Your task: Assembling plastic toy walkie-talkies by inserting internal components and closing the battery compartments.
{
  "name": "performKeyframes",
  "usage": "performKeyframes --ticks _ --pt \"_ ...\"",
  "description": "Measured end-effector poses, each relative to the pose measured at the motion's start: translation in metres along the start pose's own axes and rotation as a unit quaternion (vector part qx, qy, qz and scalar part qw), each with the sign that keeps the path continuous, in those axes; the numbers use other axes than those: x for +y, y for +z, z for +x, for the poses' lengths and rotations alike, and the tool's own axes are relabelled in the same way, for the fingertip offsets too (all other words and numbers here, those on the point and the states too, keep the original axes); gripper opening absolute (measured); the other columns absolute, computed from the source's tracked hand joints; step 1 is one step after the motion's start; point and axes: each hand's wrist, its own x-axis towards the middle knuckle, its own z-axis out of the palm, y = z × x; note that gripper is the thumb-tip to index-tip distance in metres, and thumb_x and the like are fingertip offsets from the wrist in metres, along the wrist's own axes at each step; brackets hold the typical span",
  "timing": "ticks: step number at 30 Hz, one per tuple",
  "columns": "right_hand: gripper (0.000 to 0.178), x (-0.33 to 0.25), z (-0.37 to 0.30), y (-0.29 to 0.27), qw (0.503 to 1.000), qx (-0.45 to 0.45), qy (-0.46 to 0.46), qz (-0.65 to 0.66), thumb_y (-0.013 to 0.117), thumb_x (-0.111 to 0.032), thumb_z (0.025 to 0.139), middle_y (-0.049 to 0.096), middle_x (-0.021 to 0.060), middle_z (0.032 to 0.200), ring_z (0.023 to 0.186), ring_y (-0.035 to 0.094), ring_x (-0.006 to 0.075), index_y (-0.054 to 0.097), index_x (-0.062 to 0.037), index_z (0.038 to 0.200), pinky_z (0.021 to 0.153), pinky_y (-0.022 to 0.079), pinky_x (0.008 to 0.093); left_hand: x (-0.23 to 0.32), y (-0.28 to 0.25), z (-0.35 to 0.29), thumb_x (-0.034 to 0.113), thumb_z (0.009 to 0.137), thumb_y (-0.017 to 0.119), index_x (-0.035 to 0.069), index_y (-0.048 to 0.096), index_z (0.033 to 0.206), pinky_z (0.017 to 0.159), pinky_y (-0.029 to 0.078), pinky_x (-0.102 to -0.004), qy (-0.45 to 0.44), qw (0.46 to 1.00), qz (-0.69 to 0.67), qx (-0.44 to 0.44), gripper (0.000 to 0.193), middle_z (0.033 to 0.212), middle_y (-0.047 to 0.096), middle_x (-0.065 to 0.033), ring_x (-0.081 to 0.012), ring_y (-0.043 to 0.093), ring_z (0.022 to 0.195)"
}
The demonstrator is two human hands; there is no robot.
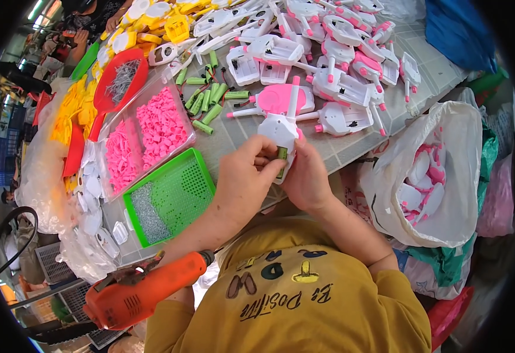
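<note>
Left hand [244, 172] pinching green battery [282, 154]; right hand [308, 179] holding white casing [276, 127].

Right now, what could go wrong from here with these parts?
The green battery, held by the left hand at the white casing in the right hand, might slip.

The orange power tool appears close to the left forearm and could get knocked.

The wired batteries lie heaped together and may tangle.

The casing [277, 127] is white and pink, the battery [281, 162] green, the tabletop [440, 69] grid-lined grey.
</note>
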Motion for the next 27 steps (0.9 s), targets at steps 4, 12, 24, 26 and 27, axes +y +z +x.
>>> performKeyframes --ticks 4,12,24,26,27 --pt "0.052 -0.008 -0.005 0.001 1.0 -0.016 0.013 -0.008 0.048 -0.029 0.098 0.053 0.0046 0.141 0.132 0.049 0.0215 0.041 -0.0151 0.148 0.111 0.039 0.0451 0.01 -0.007 0.001 0.005 0.086 0.074 0.002 0.069 0.097 0.065 0.055 -0.0356 -0.05 0.997 0.047 -0.026 0.013 0.087 0.071 -0.0137 -0.0266 0.071 0.074" --pt "0.059 -0.029 0.007 0.011 0.996 0.019 0.079 -0.022 0.056 -0.007 0.088 0.055 0.0063 0.136 0.129 0.054 0.0235 0.043 -0.0152 0.146 0.105 0.048 0.0509 0.012 -0.026 0.005 0.005 0.084 0.077 0.004 0.072 0.099 0.064 0.051 -0.0359 0.202 0.952 0.206 0.099 0.015 0.097 0.064 -0.0107 -0.0254 0.065 0.076" --pt "0.077 -0.007 0.013 0.03 0.988 -0.054 0.08 -0.124 0.057 0.006 0.079 0.052 0.015 0.146 0.122 0.061 0.0336 0.036 -0.0077 0.152 0.099 0.056 0.0565 -0.008 -0.09 -0.001 0.006 0.082 0.065 0.006 0.062 0.103 0.066 0.054 -0.0402 0.324 0.87 0.35 0.125 0.021 0.095 0.06 -0.0098 -0.0294 0.065 0.082" --pt "0.08 -0.002 0.019 0.035 0.983 -0.065 0.095 -0.145 0.058 0.006 0.079 0.049 0.0144 0.15 0.122 0.061 0.0339 0.035 -0.0097 0.153 0.097 0.057 0.0577 -0.008 -0.11 -0.004 0.005 0.08 0.065 0.006 0.063 0.102 0.067 0.055 -0.0408 0.319 0.86 0.377 0.126 0.022 0.095 0.06 -0.0098 -0.0297 0.066 0.083" --pt "0.08 0.001 0.025 0.039 0.98 -0.073 0.101 -0.156 0.06 0.005 0.08 0.05 0.0151 0.149 0.121 0.061 0.0345 0.035 -0.0113 0.154 0.094 0.058 0.0576 -0.01 -0.124 -0.01 0.005 0.08 0.065 0.006 0.063 0.102 0.067 0.055 -0.0408 0.308 0.856 0.388 0.146 0.022 0.095 0.06 -0.0098 -0.0297 0.066 0.083"
